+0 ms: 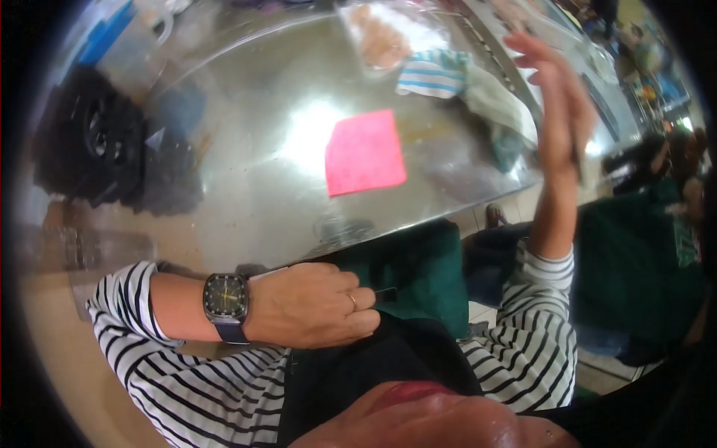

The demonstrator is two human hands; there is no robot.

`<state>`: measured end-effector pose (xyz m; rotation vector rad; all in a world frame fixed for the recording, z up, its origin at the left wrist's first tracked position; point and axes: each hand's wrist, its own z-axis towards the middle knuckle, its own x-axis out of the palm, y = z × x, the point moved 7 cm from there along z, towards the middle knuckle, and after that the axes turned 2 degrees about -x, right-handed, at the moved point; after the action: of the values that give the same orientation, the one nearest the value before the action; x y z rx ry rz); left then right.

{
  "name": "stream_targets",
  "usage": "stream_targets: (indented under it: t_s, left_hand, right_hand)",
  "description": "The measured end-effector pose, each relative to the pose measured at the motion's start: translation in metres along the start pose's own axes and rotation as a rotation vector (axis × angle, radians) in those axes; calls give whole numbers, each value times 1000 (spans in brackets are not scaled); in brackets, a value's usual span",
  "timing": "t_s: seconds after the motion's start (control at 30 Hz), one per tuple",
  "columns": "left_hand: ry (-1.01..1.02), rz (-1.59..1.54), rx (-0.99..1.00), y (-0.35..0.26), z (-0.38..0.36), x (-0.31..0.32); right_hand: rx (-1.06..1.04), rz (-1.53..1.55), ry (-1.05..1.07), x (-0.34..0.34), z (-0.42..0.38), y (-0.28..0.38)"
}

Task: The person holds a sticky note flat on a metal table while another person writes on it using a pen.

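My left hand is in front of my apron, just below the table edge, with its fingers curled inward. A small dark flat piece shows beyond the fingertips; what the fist grips is hidden. A watch is on that wrist and a ring is on a finger. My right hand is raised at the right end of the table, fingers stretched out and slightly blurred. Nearest to it is a crumpled pale cloth. A pink paper square lies flat on the metal table.
A black bag-like object and a clear container with a blue lid stand on the left. At the back are a clear bag with brownish contents and a blue-striped packet. Other people are at the right.
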<state>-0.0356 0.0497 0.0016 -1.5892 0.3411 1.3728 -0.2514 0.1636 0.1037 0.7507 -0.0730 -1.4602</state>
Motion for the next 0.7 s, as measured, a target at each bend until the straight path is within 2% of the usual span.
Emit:
stream_targets:
  t_s: [0.07,0.13,0.2,0.23,0.33,0.4,0.43,0.47,0.53,0.57,0.67,0.7]
  left_hand:
    - [4,86,-49,-3,-2,-1]
    - [-156,240,-15,-9,-2,-8]
    - [-227,257,-60,-16,-6,-6]
    - [-255,276,-94,-14,-5,-4]
    - [-278,239,-134,-8,-5,-2]
    - [-319,282,-182,-7,-5,-5]
    - [-324,270,-193,-5,-6,-6]
    - [-351,277,-218,-3,-7,-9]
    - [-419,294,-228,-2,-27,-18]
    - [-450,275,-267,0,-30,-20]
    - [-484,251,-328,-3,-37,-24]
    - [-485,255,-341,-4,-41,-26]
  right_hand:
    - [-50,18,-59,-5,11,15]
    - [-118,364,41,-4,30,28]
    - [-44,360,166,28,39,46]
    - [44,245,159,50,34,45]
    - [225,543,539,105,18,37]
    - [318,634,678,129,2,21]
    - [249,692,672,137,-1,19]
    - [343,760,761,144,-6,17]
    - [224,748,777,158,-4,30]
    - [278,821,652,160,-11,29]
    - [375,763,620,156,-16,37]
    - [341,779,665,157,-14,43]
